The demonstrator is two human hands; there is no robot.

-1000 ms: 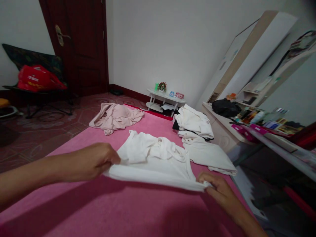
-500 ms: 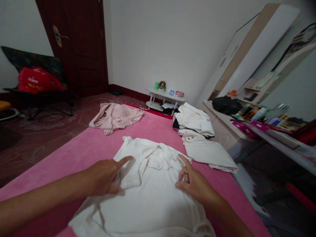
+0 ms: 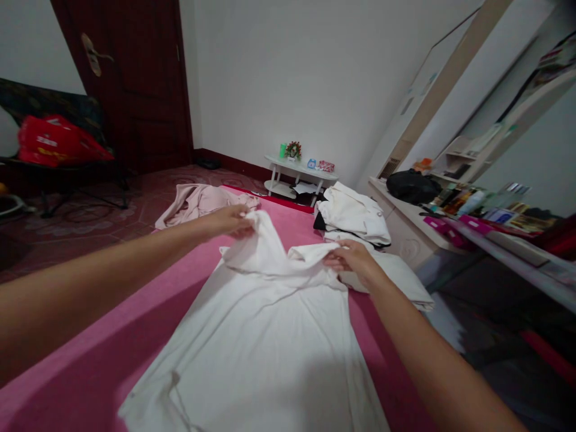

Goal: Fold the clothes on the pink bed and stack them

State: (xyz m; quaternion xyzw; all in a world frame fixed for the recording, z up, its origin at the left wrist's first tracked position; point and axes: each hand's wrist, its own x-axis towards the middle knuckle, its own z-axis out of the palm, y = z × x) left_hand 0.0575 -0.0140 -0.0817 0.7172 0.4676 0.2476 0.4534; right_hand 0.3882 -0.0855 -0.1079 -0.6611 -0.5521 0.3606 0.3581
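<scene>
A white shirt (image 3: pixel 270 348) lies spread over the pink bed cover (image 3: pixel 90 318), its lower end running out of view at the bottom. At its far end, my left hand (image 3: pixel 236 221) pinches one side of the collar and lifts it off the bed. My right hand (image 3: pixel 348 258) grips the other side, lower down, with the fingertips partly hidden by the cloth. Between the two hands the raised fabric sags in a dip. Just beyond my left hand is a crumpled pale pink garment (image 3: pixel 193 201). A stack of folded white clothes (image 3: pixel 355 213) sits past my right hand.
A small white table (image 3: pixel 292 165) with a potted plant stands by the far wall. On the right, a dresser (image 3: pixel 400 222) carries a black bag (image 3: pixel 414 187) and bottles. To the left, a chair holds a red bag (image 3: pixel 60 141) near the dark door (image 3: pixel 130 78).
Both hands have moved forward and taken hold of the shirt's far end. The collar, flat before, is now lifted and the shirt's body is stretched out straighter.
</scene>
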